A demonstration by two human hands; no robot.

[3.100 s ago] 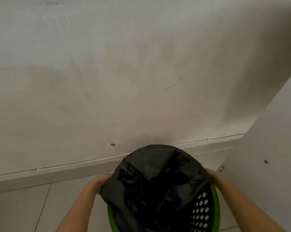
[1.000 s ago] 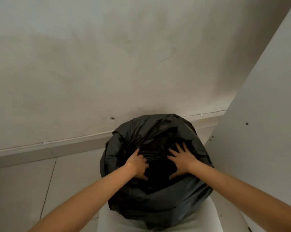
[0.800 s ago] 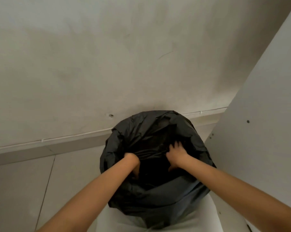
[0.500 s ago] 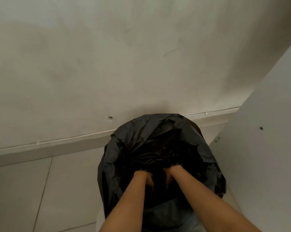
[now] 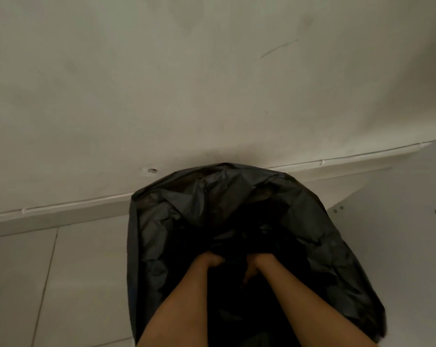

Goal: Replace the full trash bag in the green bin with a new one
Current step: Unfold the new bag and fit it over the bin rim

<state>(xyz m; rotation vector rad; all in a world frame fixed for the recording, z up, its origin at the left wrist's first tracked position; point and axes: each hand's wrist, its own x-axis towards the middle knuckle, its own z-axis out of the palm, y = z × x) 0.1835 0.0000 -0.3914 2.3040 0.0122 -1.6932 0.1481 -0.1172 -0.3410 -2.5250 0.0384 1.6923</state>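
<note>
A: Black trash bag (image 5: 237, 221) at 6 o'clock, mouth up, long axis vertical?
B: Yep. Left hand (image 5: 211, 260), right hand (image 5: 255, 265) deeper inside than before, fingers hidden, can't tell grip.

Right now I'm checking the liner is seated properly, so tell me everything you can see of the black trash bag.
The black trash bag is thin, crinkled, slightly glossy plastic, its mouth open and draped outward so no bin shows beneath. It stands on the tiled floor against the wall. The left hand and right hand reach inside; their grip is too dark to tell.
</note>
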